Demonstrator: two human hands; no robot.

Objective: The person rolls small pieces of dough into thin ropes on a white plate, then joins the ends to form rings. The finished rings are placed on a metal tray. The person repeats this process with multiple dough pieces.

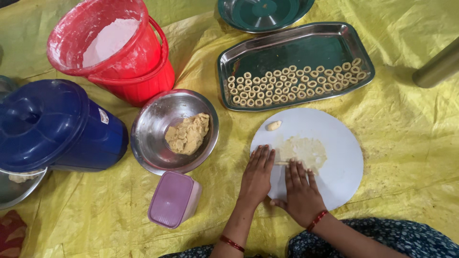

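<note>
Rolling dough strip (282, 163), purple lidded box (173, 199) near left hand (256, 175).

Both hands press flat on a thin dough strip (282, 163) atop the round white board (334, 143): left hand (256, 176), right hand (301, 193). Beyond it, a steel tray (287, 48) holds dough rings (291, 85).

A thin dough roll (281, 163) is lying mostly hidden under the left hand (256, 176) and right hand (301, 191). The round green-tinted plate (262, 14) is being cut off by the top edge. A steel dish (12, 188) is running off the left edge — a pale lump, possibly dough, showing on it. A metal cylinder (437, 67) at right is staying unidentifiable — blurred and cropped.
</note>
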